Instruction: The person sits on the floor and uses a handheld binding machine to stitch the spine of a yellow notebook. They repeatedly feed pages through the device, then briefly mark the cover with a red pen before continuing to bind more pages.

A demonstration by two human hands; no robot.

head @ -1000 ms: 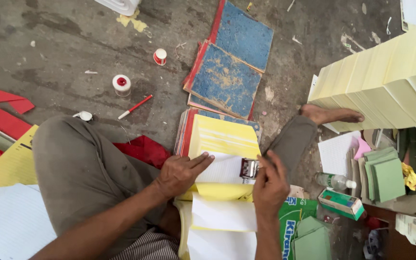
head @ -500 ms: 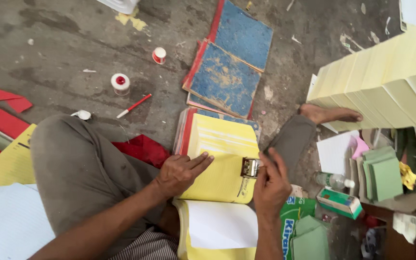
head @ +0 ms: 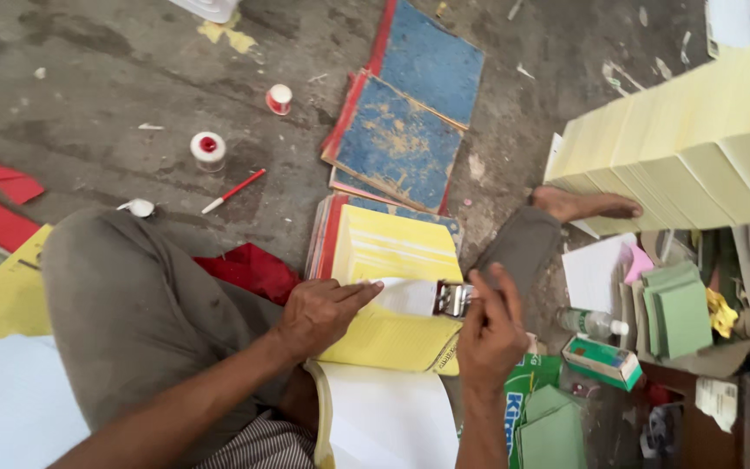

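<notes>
Both hands on yellow booklet (head: 392,334): left (head: 319,314) flat, right (head: 490,334) gripping stapler (head: 453,299).

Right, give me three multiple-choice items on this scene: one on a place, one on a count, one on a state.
1. Where do the blue boards lie?
A. On the floor beyond the yellow pad
B. On the person's knee
C. On the pale stack at right

2. How many white spools with red centres stand on the floor?
A. One
B. Two
C. Four

3. What is the left hand doing?
A. Hanging in the air
B. Gripping the bottle
C. Resting flat on the pad, fingers toward the metal tool

Answers:
1 A, the boards lie on the grey floor past the pad's far edge.
2 B, one spool and a second spool show, no more.
3 C, its fingers lie on the paper beside the tool, which the right hand holds.
</notes>
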